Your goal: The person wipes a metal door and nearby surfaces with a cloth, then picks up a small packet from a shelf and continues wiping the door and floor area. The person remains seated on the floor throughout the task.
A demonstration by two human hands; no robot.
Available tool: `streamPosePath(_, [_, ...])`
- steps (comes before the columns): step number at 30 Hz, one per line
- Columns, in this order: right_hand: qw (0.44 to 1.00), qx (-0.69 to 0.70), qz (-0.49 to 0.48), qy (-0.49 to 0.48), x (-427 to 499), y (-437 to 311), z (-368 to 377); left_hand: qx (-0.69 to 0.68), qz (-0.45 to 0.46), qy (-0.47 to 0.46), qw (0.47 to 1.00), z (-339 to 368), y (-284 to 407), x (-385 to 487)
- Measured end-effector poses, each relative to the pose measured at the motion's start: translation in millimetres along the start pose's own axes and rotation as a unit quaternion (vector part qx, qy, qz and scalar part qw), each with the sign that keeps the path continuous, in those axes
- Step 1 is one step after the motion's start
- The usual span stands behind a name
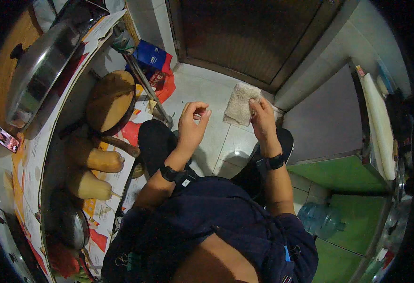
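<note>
A folded, off-white terry cloth (240, 105) is pinched between the thumb and fingers of my right hand (263, 118), above the tiled floor. To its left, my left hand (193, 122) is raised over the floor with curled fingers; thumb and fingertips stay apart and I see nothing in it. Both wrists carry dark bands. Left of that hand, a round wooden board or pan lid (111, 102) leans on a paper-lined lower shelf. Two butternut squashes (104, 161) lie on the same shelf, nearer to me.
A lidded steel pan (44, 74) and a phone (5, 137) are on the upper left surface. A blue and red bag (155, 67) stands by the shelf's metal leg. Ahead is a brown door (242, 39). Green cabinets (338, 173) and a clear plastic water bottle (320, 220) occupy the right.
</note>
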State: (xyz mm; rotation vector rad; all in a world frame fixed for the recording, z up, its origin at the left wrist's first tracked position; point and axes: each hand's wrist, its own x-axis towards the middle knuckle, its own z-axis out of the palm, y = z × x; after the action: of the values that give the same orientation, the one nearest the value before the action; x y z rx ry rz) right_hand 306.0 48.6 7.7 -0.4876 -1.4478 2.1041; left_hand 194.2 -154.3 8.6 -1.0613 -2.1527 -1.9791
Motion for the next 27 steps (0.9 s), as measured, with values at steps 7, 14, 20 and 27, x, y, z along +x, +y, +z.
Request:
streamPosePath(7, [0.992,0.119,0.045,0.011,-5,5,5,0.061,0.057,-0.013,0.996,2,14,-3])
streamPosePath(14, [0.998,-0.047,-0.017,-0.041,-4,11,14,0.030,0.038,-0.048,0.998,15,20,-5])
streamPosePath(20, [0.980,-0.140,-0.054,-0.128,-16,-4,34,-0.062,-0.035,-0.030,0.997,17,12,-5])
streamPosePath(27, [0.970,-0.157,-0.074,-0.168,-21,-16,35,-0.144,-0.033,-0.084,0.985,13,11,-6])
